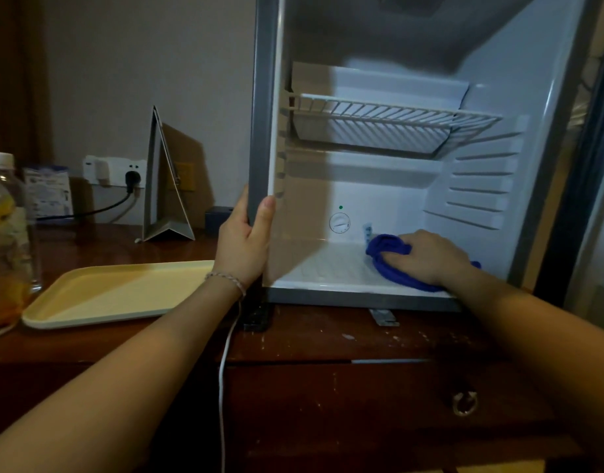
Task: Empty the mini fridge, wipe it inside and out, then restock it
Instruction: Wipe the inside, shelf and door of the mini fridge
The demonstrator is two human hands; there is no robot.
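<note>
- Dark wooden cabinet top point(328, 332) carries the mini fridge point(519, 186) at about 1 o'clock in the view, its cavity open toward the camera; a wall socket point(131, 172) sits at 10 o'clock.
- Left hand point(242, 244) has fingers and thumb curled round the fridge's grey left front edge, bracing it.
- Right hand point(430, 256) presses a bunched blue cloth point(387, 249) on the fridge floor at 3 o'clock, fingers curled over it.
- Cloth looks soft and limp, so it is best kept wadded under the palm; the fridge looks rigid and fairly heavy, and its frame edge is the sensible hold.
- Fridge interior holds nothing but a white wire shelf point(392, 112), which looks light, and a thermostat dial point(339, 222) on the back wall.
- Cream plastic tray point(99, 295) at 9 o'clock lies bare.
- Clear lidded jar point(2, 240) at the left edge holds yellow-orange contents, perhaps fruit.
- Emptying seems done; inside wiping is the step in hand.
</note>
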